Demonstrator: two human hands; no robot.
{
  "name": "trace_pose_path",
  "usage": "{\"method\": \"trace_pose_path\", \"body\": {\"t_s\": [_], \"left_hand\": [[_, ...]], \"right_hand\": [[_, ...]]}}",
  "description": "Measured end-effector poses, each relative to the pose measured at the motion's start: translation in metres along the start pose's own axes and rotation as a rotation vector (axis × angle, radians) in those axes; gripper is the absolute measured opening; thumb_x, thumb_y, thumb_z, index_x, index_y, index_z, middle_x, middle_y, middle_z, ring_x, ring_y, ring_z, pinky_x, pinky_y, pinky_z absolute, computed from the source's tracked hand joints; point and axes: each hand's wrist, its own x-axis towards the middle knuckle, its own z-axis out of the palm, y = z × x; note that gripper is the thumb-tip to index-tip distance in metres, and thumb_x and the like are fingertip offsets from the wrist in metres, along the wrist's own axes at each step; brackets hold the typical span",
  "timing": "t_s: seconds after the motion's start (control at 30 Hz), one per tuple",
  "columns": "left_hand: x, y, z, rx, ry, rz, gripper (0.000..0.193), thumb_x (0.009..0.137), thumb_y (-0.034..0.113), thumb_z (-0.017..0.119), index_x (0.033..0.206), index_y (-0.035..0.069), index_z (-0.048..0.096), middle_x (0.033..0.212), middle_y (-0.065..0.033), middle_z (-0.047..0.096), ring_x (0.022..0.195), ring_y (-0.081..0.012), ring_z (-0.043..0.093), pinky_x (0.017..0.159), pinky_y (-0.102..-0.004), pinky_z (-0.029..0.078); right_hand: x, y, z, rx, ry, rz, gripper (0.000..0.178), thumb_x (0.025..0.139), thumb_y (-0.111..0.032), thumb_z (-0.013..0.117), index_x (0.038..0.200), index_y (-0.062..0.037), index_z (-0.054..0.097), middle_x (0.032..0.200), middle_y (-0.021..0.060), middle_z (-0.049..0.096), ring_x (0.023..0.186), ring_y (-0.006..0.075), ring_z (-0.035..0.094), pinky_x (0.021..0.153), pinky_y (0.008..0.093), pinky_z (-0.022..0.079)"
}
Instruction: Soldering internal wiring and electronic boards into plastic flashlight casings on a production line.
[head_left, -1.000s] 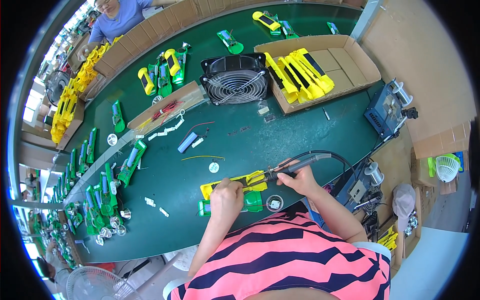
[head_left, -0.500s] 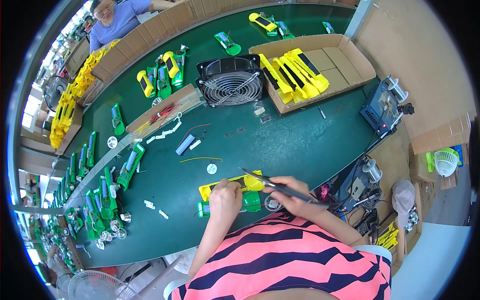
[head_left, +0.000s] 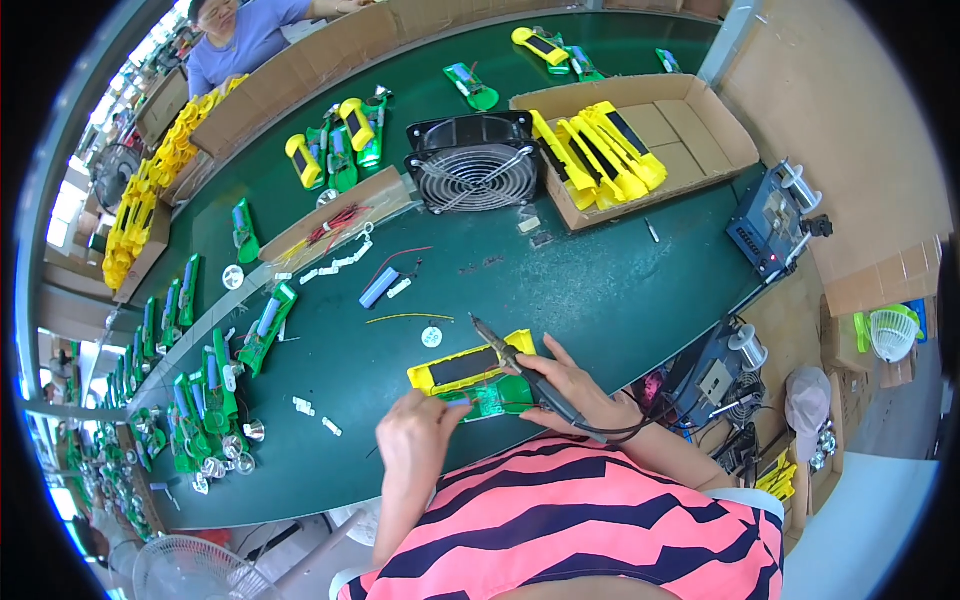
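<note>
Lying just beside left hand (head_left: 411, 432): green casing (head_left: 500, 397)

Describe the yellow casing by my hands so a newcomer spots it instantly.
On the green table, go from the black fan toward your left hand and right hand. Just beyond the green casing there lies a long, black-panelled yellow casing. Unlike the yellow casings in the cardboard box, it lies singly.

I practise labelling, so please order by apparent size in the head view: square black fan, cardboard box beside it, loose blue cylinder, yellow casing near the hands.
Largest to smallest:
cardboard box
square black fan
yellow casing
blue cylinder
</note>
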Motion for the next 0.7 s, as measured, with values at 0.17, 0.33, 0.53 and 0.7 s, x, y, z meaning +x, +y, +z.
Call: {"method": "trace_pose_path", "body": {"t_s": [0.17, 0.33, 0.53, 0.7], "left_hand": [[0.002, 0.007, 0.042, -0.185, 0.231, 0.116, 0.014, 0.063, 0.001, 0.064, 0.076, 0.006, 0.061, 0.08, -0.0049, 0.055, 0.07, -0.0223, 0.051, 0.06, -0.0314, 0.043], [0.004, 0.01, 0.064, -0.263, 0.29, 0.114, 0.013, 0.063, -0.001, 0.065, 0.073, 0.006, 0.059, 0.074, -0.0054, 0.052, 0.068, -0.0231, 0.049, 0.061, -0.0323, 0.04], [-0.001, -0.001, 0.056, -0.297, 0.206, 0.016, 0.014, 0.063, -0.001, 0.066, 0.073, 0.003, 0.058, 0.083, -0.0098, 0.047, 0.07, -0.0238, 0.05, 0.058, -0.0326, 0.042], [0.003, -0.005, 0.048, -0.278, 0.128, 0.082, 0.012, 0.063, -0.003, 0.065, 0.071, 0.0, 0.057, 0.085, -0.01, 0.048, 0.071, -0.0241, 0.052, 0.057, -0.0311, 0.044]], "right_hand": [[0.016, 0.007, -0.005, -0.059, -0.048, 0.031, 0.068, 0.066, -0.008, 0.068, 0.122, -0.0079, 0.03, 0.11, 0.0102, 0.054, 0.099, 0.0297, 0.052, 0.101, 0.0521, 0.016], [0.019, 0.016, -0.008, -0.053, -0.028, 0.018, 0.07, 0.064, -0.005, 0.069, 0.121, -0.0068, 0.029, 0.113, 0.0102, 0.053, 0.102, 0.0282, 0.051, 0.101, 0.0499, 0.019], [0.002, -0.005, -0.011, 0.006, 0.236, 0.054, 0.037, 0.07, -0.008, 0.065, 0.104, -0.0043, 0.048, 0.084, 0.0073, 0.064, 0.081, 0.0239, 0.061, 0.099, 0.0453, 0.026], [-0.023, -0.012, -0.007, -0.207, 0.185, 0.006, 0.016, 0.073, -0.006, 0.062, 0.088, -0.0024, 0.056, 0.065, 0.0053, 0.061, 0.063, 0.0163, 0.062, 0.097, 0.0468, 0.029]]}}
